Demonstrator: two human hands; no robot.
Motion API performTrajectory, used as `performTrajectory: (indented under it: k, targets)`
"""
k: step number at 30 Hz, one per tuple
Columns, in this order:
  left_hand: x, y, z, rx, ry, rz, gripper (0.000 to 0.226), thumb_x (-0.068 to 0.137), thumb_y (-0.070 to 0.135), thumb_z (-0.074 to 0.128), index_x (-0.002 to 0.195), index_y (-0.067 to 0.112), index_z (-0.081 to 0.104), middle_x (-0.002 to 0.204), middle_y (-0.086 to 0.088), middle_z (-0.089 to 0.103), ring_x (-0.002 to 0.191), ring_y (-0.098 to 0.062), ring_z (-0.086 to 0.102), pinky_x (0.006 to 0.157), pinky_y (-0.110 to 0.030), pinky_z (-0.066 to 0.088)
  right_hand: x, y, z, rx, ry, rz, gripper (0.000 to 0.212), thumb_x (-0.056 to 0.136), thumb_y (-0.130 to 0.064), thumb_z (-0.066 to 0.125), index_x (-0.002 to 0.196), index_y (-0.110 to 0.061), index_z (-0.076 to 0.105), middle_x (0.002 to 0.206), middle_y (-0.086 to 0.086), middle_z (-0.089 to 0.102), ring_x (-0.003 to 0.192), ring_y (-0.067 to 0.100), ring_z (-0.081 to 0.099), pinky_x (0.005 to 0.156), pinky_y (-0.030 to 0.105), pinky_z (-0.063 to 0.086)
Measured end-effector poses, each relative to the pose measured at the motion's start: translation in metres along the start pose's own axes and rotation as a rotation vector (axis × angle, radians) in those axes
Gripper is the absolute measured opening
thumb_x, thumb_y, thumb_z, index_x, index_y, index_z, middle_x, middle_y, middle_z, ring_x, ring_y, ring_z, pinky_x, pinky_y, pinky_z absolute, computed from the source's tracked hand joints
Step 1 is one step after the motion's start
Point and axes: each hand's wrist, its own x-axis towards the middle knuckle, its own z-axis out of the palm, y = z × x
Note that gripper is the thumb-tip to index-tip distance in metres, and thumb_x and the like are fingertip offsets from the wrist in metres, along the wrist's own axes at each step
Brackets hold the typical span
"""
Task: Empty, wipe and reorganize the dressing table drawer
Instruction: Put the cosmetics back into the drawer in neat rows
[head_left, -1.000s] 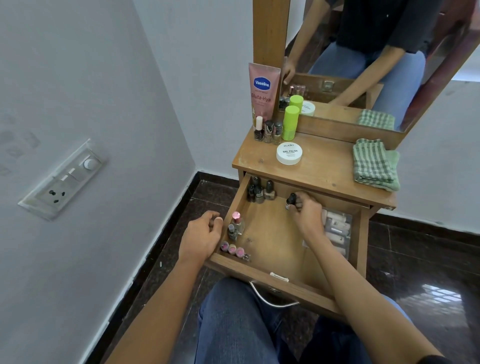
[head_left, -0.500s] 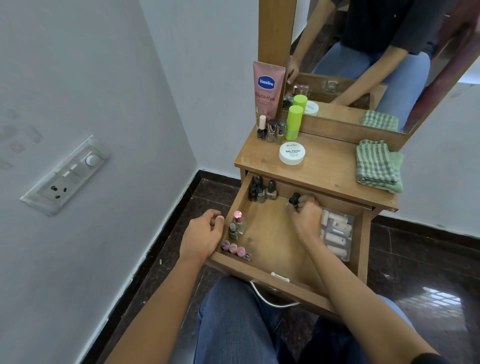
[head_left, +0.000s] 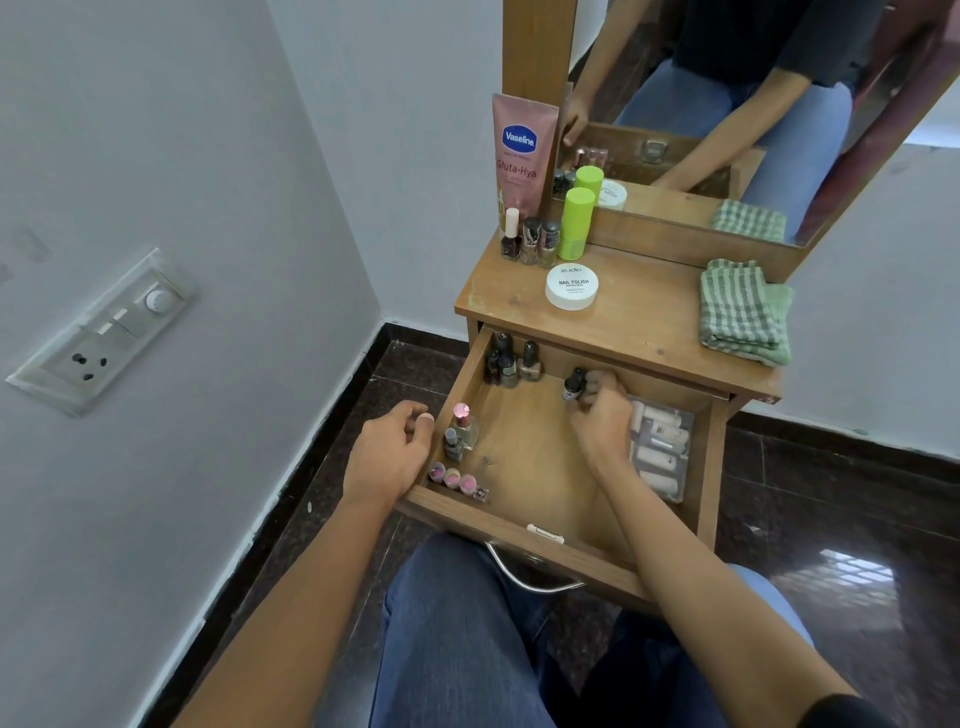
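Note:
The wooden drawer (head_left: 530, 540) of the dressing table stands pulled out over my knees. My right hand (head_left: 602, 421) is inside it near the back, fingers curled round a small dark nail polish bottle (head_left: 574, 384). My left hand (head_left: 389, 452) rests on the drawer's left wall, fingers loosely curled, holding nothing. Three dark bottles (head_left: 511, 361) stand in the back left corner. Two pink-capped bottles (head_left: 460, 428) and a row of small pink pots (head_left: 457, 478) sit along the left side. A clear box of tubes (head_left: 662, 447) lies at the right.
On the tabletop (head_left: 639, 322) are a pink Vaseline tube (head_left: 522, 156), three nail polish bottles (head_left: 530, 241), a green cylinder (head_left: 575, 223), a white nail polish remover jar (head_left: 571, 286) and a folded green checked cloth (head_left: 743, 312). A mirror (head_left: 727, 130) stands behind. A wall with a socket plate (head_left: 104, 332) is at the left.
My right hand has shifted slightly forward in the drawer with the dark bottle in its fingers. My left hand has stayed on the drawer's left wall.

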Motion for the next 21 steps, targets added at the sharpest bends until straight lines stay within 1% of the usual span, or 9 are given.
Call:
performTrajectory:
  k: [3, 6, 9, 11, 14, 16, 17, 19, 21]
  targets:
    - [0.0, 0.0, 0.0, 0.003, 0.0, 0.0, 0.029, 0.099, 0.036, 0.045, 0.119, 0.022, 0.061, 0.083, 0.007, 0.065, 0.08, -0.012, 0.062, 0.08, -0.039, 0.054, 0.0, -0.003, 0.0, -0.03, -0.012, -0.021, 0.043, 0.077, -0.015, 0.075, 0.116, -0.01, 0.055, 0.112, 0.011, 0.059, 0.096, 0.027, 0.06, 0.084, 0.045, 0.053]
    - [0.0, 0.0, -0.001, 0.006, 0.005, 0.005, 0.028, 0.1, 0.035, 0.045, 0.118, 0.021, 0.062, 0.08, 0.008, 0.064, 0.077, -0.011, 0.062, 0.079, -0.038, 0.054, 0.001, -0.006, 0.0, -0.126, -0.001, -0.059, 0.038, 0.081, -0.021, 0.072, 0.115, -0.012, 0.058, 0.112, 0.012, 0.06, 0.096, 0.029, 0.06, 0.083, 0.043, 0.052]
    - [-0.001, 0.001, -0.001, -0.001, 0.01, 0.002, 0.028, 0.099, 0.034, 0.046, 0.117, 0.021, 0.063, 0.08, 0.008, 0.065, 0.078, -0.011, 0.062, 0.08, -0.039, 0.054, 0.0, -0.007, -0.001, -0.176, -0.021, -0.108, 0.037, 0.084, -0.016, 0.066, 0.119, -0.011, 0.059, 0.115, 0.014, 0.06, 0.098, 0.031, 0.06, 0.084, 0.041, 0.052]
    - [-0.001, 0.001, -0.001, -0.003, 0.006, -0.001, 0.028, 0.099, 0.034, 0.046, 0.117, 0.021, 0.063, 0.081, 0.008, 0.065, 0.08, -0.012, 0.062, 0.081, -0.04, 0.054, -0.001, -0.005, -0.003, -0.12, -0.056, -0.131, 0.036, 0.085, -0.007, 0.063, 0.121, -0.008, 0.059, 0.117, 0.015, 0.06, 0.099, 0.03, 0.061, 0.088, 0.04, 0.051]
    - [0.0, 0.001, -0.001, 0.0, 0.006, -0.001, 0.029, 0.099, 0.035, 0.046, 0.116, 0.021, 0.063, 0.082, 0.007, 0.065, 0.081, -0.013, 0.062, 0.082, -0.041, 0.054, 0.001, 0.0, -0.004, -0.008, -0.089, -0.065, 0.041, 0.081, 0.005, 0.059, 0.12, -0.007, 0.056, 0.11, 0.013, 0.065, 0.1, 0.027, 0.063, 0.09, 0.041, 0.052]
    - [0.0, 0.001, -0.001, 0.001, 0.008, -0.003, 0.029, 0.099, 0.035, 0.046, 0.117, 0.021, 0.063, 0.082, 0.007, 0.065, 0.081, -0.013, 0.062, 0.082, -0.04, 0.054, 0.003, 0.002, -0.003, 0.024, -0.099, -0.02, 0.046, 0.076, 0.009, 0.061, 0.119, -0.007, 0.054, 0.11, 0.013, 0.064, 0.098, 0.025, 0.062, 0.088, 0.044, 0.053]
    - [-0.001, 0.001, -0.001, 0.001, 0.009, -0.005, 0.029, 0.099, 0.035, 0.046, 0.117, 0.021, 0.063, 0.082, 0.007, 0.065, 0.081, -0.013, 0.062, 0.081, -0.039, 0.053, 0.003, 0.003, -0.002, 0.023, -0.099, -0.009, 0.048, 0.074, 0.007, 0.064, 0.118, -0.009, 0.055, 0.11, 0.013, 0.062, 0.097, 0.024, 0.062, 0.086, 0.044, 0.054]
    - [-0.001, 0.001, -0.001, 0.003, 0.006, -0.008, 0.029, 0.099, 0.035, 0.046, 0.117, 0.021, 0.063, 0.082, 0.007, 0.065, 0.081, -0.013, 0.062, 0.081, -0.039, 0.053, 0.003, 0.003, 0.001, 0.008, -0.077, -0.022, 0.047, 0.072, -0.002, 0.071, 0.115, -0.012, 0.055, 0.11, 0.011, 0.06, 0.097, 0.025, 0.061, 0.084, 0.044, 0.054]
    - [-0.001, 0.001, -0.001, 0.004, 0.003, -0.012, 0.029, 0.099, 0.035, 0.045, 0.117, 0.021, 0.063, 0.081, 0.007, 0.064, 0.08, -0.014, 0.062, 0.081, -0.039, 0.053, 0.001, -0.001, 0.0, -0.005, -0.046, -0.047, 0.043, 0.073, -0.01, 0.075, 0.112, -0.013, 0.056, 0.109, 0.01, 0.059, 0.096, 0.026, 0.06, 0.084, 0.043, 0.054]
